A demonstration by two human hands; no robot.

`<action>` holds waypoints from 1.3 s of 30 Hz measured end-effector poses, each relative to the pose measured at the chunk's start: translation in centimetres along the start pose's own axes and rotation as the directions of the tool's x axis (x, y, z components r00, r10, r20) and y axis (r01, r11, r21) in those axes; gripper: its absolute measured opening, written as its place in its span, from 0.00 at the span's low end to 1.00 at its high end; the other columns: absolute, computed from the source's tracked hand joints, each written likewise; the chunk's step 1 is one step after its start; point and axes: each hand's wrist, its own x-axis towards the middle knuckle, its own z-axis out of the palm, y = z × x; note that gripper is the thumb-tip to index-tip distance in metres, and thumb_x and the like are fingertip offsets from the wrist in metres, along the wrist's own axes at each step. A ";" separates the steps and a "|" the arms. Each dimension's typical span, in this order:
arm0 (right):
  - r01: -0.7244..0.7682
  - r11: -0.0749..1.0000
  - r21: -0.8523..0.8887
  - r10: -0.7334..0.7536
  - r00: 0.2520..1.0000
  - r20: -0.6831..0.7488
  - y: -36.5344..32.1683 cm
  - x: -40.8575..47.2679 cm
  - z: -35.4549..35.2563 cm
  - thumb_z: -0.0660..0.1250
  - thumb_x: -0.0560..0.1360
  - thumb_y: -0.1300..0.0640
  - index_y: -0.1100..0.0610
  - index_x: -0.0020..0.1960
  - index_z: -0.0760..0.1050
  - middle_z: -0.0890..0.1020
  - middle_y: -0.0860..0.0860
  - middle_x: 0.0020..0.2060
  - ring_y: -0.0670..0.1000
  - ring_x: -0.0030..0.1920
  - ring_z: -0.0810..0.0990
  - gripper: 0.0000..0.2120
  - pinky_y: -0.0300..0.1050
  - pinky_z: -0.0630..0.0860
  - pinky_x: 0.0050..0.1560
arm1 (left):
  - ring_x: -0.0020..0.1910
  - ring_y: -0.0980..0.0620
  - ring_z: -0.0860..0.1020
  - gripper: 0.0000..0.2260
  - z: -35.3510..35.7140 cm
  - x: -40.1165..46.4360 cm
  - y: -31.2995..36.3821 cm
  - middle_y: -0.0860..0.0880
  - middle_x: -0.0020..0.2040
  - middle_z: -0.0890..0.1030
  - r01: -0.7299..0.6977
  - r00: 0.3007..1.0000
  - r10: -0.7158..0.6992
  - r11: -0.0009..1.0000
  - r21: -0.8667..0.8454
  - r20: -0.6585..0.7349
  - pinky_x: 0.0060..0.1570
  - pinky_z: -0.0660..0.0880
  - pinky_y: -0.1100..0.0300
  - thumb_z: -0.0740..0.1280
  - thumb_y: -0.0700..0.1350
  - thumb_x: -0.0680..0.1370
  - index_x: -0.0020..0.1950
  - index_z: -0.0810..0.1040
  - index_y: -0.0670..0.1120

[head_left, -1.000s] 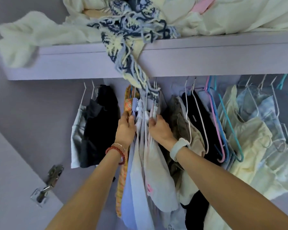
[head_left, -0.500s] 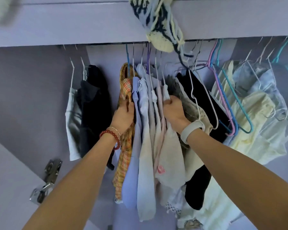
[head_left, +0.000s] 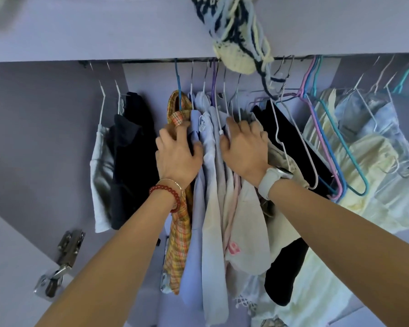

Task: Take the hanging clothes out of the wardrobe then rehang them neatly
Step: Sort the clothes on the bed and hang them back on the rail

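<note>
So we've got both hands up in the wardrobe, squeezing one middle bunch of hanging clothes (head_left: 213, 175) from either side. Our left hand (head_left: 178, 153) has its fingers curled round the plaid shirt (head_left: 178, 234) and the pale blue one next to it; our right hand (head_left: 244, 147) is wrapped over the pale tops on the other flank, fingers hooked near the hanger necks. Everything is on the rail, nothing out yet.

What could go sideways: if we lift this bunch in one go, the hooks won't all clear the rail (head_left: 151, 60) together, and a stuck one could tip its garment off. The knitted scarf (head_left: 237, 36) drooping off the shelf (head_left: 104, 27) has strands dangling right among the hooks, so it may snag and get dragged down. The bare hangers (head_left: 326, 142) on the right look tangled into each other too.

Counts, nearest first: two hands, one red bead bracelet (head_left: 168, 192), one white watch (head_left: 273, 178). Roughly six garments in our bunch, hard to say exactly since they overlap. Two garments hang apart on the left, one white, one dark (head_left: 130, 161). A black one and some pale yellow and blue pieces (head_left: 368, 156) sit to the right. One door hinge (head_left: 62, 263) lower left.
</note>
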 end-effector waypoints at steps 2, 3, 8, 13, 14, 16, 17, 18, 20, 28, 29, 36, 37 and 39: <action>0.037 0.993 -0.116 -0.033 0.999 0.031 -0.3 0.6 0.1 0.52 0.69 0.51 0.60 0.57 0.76 0.83 0.58 0.40 0.60 0.45 0.78 0.24 0.50 0.71 0.44 | 0.63 0.37 0.62 0.22 1.3 0.7 0.0 0.38 0.68 0.60 0.090 0.994 -0.089 0.996 -0.012 0.068 0.59 0.66 0.45 0.57 0.51 0.75 0.65 0.70 0.42; 0.063 0.989 -0.135 -0.057 0.997 0.049 -0.3 1.0 0.4 0.51 0.69 0.52 0.60 0.58 0.75 0.83 0.59 0.40 0.61 0.46 0.77 0.24 0.51 0.70 0.46 | 0.65 0.37 0.60 0.22 2.0 1.1 -0.1 0.37 0.70 0.58 0.158 0.983 -0.151 0.986 -0.062 0.103 0.63 0.62 0.47 0.56 0.49 0.75 0.65 0.70 0.39; 0.033 0.999 0.032 -0.030 0.995 -0.091 -0.1 1.4 1.6 0.44 0.72 0.50 0.57 0.51 0.78 0.84 0.58 0.42 0.61 0.50 0.75 0.26 0.51 0.68 0.50 | 0.66 0.32 0.61 0.14 4.0 1.9 -1.1 0.33 0.69 0.59 0.216 0.976 -0.194 0.934 -0.284 0.102 0.68 0.59 0.48 0.56 0.34 0.76 0.58 0.69 0.26; -0.047 0.989 0.141 0.040 0.998 0.053 0.8 1.3 1.0 0.55 0.75 0.61 0.52 0.60 0.72 0.80 0.56 0.52 0.58 0.58 0.68 0.15 0.49 0.61 0.54 | 0.73 0.42 0.55 0.16 3.5 1.5 -0.7 0.38 0.75 0.51 0.206 0.979 -0.196 0.919 -0.337 0.063 0.69 0.49 0.64 0.54 0.33 0.78 0.65 0.65 0.29; -0.062 0.986 0.157 0.054 0.997 0.057 0.6 1.2 0.9 0.55 0.75 0.61 0.53 0.60 0.72 0.80 0.56 0.52 0.58 0.58 0.68 0.16 0.49 0.61 0.54 | 0.73 0.43 0.55 0.16 3.4 1.4 -0.7 0.38 0.75 0.51 0.200 0.980 -0.193 0.917 -0.346 0.055 0.66 0.47 0.67 0.54 0.33 0.78 0.65 0.65 0.30; -0.076 0.989 0.128 0.069 0.996 0.063 0.1 1.2 1.0 0.55 0.75 0.62 0.53 0.62 0.70 0.79 0.56 0.53 0.58 0.58 0.68 0.17 0.49 0.61 0.54 | 0.73 0.44 0.54 0.15 3.1 1.3 -0.6 0.38 0.75 0.50 0.222 0.975 -0.211 0.897 -0.381 0.070 0.62 0.47 0.72 0.54 0.34 0.78 0.65 0.67 0.31; -0.068 0.994 0.082 0.063 0.996 0.059 0.1 1.2 1.1 0.55 0.75 0.61 0.53 0.63 0.70 0.79 0.56 0.54 0.58 0.59 0.67 0.18 0.49 0.61 0.54 | 0.73 0.44 0.54 0.15 2.8 1.2 -0.4 0.39 0.75 0.49 0.228 0.973 -0.219 0.889 -0.397 0.071 0.61 0.48 0.72 0.55 0.35 0.79 0.65 0.68 0.32; -0.051 0.998 0.027 0.049 0.998 0.043 0.1 1.2 1.1 0.55 0.76 0.59 0.53 0.64 0.69 0.78 0.57 0.55 0.59 0.59 0.67 0.18 0.50 0.61 0.54 | 0.73 0.44 0.54 0.16 2.4 1.0 -0.1 0.39 0.75 0.48 0.215 0.976 -0.214 0.888 -0.406 0.050 0.62 0.51 0.71 0.57 0.37 0.78 0.65 0.68 0.34; -0.028 0.999 -0.029 0.028 1.000 -0.006 0.2 1.2 0.9 0.55 0.77 0.52 0.54 0.61 0.73 0.75 0.56 0.57 0.58 0.59 0.67 0.15 0.50 0.61 0.55 | 0.72 0.44 0.55 0.17 1.7 0.7 0.3 0.39 0.74 0.49 0.108 0.991 -0.133 0.909 -0.403 -0.034 0.62 0.56 0.66 0.63 0.41 0.76 0.63 0.68 0.38; -0.084 0.989 0.121 0.066 0.987 0.149 0.9 2.7 -0.1 0.58 0.76 0.47 0.54 0.49 0.80 0.69 0.52 0.60 0.58 0.62 0.65 0.15 0.50 0.61 0.60 | 0.74 0.43 0.52 0.16 2.8 0.5 0.0 0.39 0.74 0.51 0.111 0.994 -0.098 0.935 -0.337 0.056 0.71 0.54 0.56 0.63 0.49 0.75 0.49 0.78 0.36; -0.084 0.990 0.113 0.068 0.987 0.144 1.0 2.8 -0.1 0.58 0.76 0.49 0.56 0.49 0.80 0.69 0.53 0.60 0.58 0.62 0.65 0.15 0.50 0.61 0.60 | 0.74 0.43 0.52 0.17 2.9 0.5 -0.1 0.38 0.74 0.50 0.123 0.992 -0.114 0.931 -0.343 0.047 0.71 0.55 0.57 0.61 0.49 0.76 0.50 0.77 0.34; -0.101 0.993 0.069 0.105 0.992 -0.068 1.6 1.9 0.9 0.57 0.74 0.55 0.63 0.53 0.75 0.72 0.58 0.60 0.60 0.59 0.69 0.15 0.53 0.65 0.54 | 0.74 0.47 0.51 0.13 2.9 0.3 0.1 0.40 0.75 0.47 0.248 0.969 -0.231 0.865 -0.435 0.091 0.67 0.53 0.64 0.59 0.44 0.79 0.56 0.74 0.36; -0.057 0.997 0.060 0.065 0.989 -0.131 1.2 1.8 1.0 0.59 0.72 0.55 0.62 0.53 0.75 0.73 0.59 0.58 0.61 0.57 0.71 0.15 0.53 0.67 0.51 | 0.74 0.47 0.51 0.13 2.9 0.1 0.2 0.40 0.75 0.49 0.223 0.975 -0.205 0.871 -0.438 0.087 0.67 0.53 0.63 0.61 0.46 0.78 0.55 0.74 0.37; 0.016 0.999 -0.032 -0.022 0.980 -0.199 0.6 1.9 1.1 0.59 0.68 0.50 0.59 0.49 0.77 0.76 0.59 0.54 0.61 0.51 0.75 0.17 0.52 0.69 0.45 | 0.73 0.44 0.56 0.18 2.8 -0.2 0.3 0.40 0.73 0.55 0.174 0.985 -0.153 0.877 -0.448 0.082 0.68 0.55 0.60 0.63 0.51 0.74 0.58 0.72 0.40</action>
